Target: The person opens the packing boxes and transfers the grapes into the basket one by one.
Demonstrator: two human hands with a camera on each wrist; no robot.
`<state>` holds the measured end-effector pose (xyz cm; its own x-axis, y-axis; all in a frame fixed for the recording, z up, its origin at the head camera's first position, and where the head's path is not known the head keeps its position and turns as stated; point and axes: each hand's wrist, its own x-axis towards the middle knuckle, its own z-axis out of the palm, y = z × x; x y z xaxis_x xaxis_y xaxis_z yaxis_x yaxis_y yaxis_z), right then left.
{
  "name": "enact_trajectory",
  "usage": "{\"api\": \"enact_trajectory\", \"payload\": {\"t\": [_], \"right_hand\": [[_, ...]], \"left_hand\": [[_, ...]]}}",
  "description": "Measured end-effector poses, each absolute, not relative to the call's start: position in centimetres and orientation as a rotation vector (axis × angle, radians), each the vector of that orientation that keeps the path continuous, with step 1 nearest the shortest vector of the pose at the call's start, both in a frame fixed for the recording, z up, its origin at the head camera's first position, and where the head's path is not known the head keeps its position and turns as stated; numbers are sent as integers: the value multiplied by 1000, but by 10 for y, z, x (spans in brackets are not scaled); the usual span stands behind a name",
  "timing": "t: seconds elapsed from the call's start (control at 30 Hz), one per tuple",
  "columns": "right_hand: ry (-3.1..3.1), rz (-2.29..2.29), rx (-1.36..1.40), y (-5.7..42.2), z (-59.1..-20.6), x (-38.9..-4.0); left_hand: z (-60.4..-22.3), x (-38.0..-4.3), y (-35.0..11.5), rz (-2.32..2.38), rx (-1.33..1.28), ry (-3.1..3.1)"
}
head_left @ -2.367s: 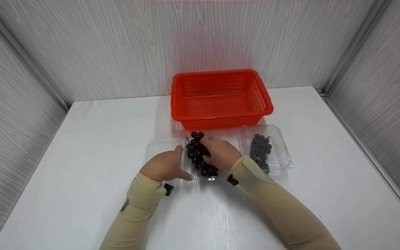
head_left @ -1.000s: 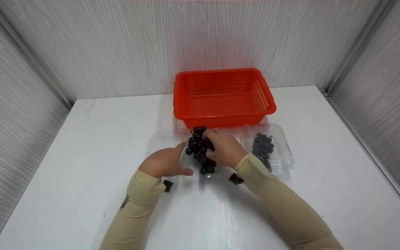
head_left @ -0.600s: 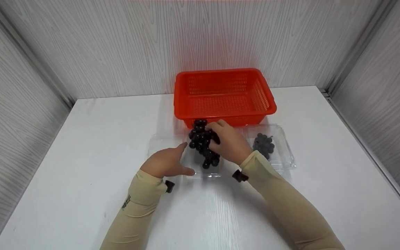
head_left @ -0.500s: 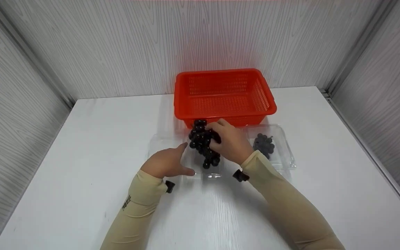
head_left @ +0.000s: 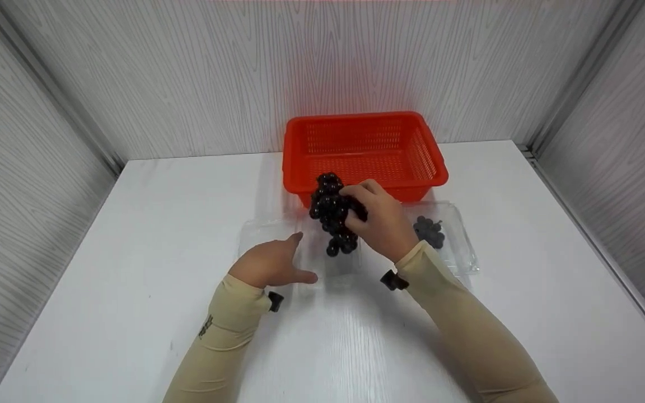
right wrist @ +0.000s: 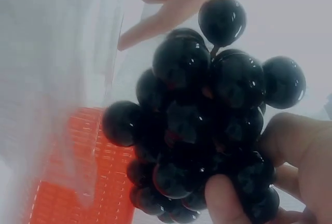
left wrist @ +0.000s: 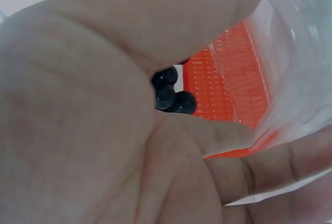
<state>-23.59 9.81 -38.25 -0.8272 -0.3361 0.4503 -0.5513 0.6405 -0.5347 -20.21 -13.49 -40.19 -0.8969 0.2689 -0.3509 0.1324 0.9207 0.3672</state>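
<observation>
while round black grapes (head_left: 331, 208), lengthwise toward the red plastic basket (head_left: 367, 163), are gripped by the right hand (head_left: 383, 219), the left hand (head_left: 269, 263) is spread.

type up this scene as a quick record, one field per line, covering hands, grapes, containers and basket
right hand: holds dark grape bunch, raised
left hand: fingers apart, at clear container, contact unclear
red basket: upright, behind held bunch, near back wall
second bunch: in right-side clear container, partly hidden by right arm
surface: white table
</observation>
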Motion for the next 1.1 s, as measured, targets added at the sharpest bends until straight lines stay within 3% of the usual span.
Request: {"api": "enact_trajectory", "payload": {"t": [0.5, 1.1], "right_hand": [[-2376, 989, 642, 102, -380, -239], [-2261, 1099, 623, 110, -375, -243]], "left_hand": [[-401, -201, -135, 480, 405, 2694], [-400, -202, -137, 479, 357, 2678]]}}
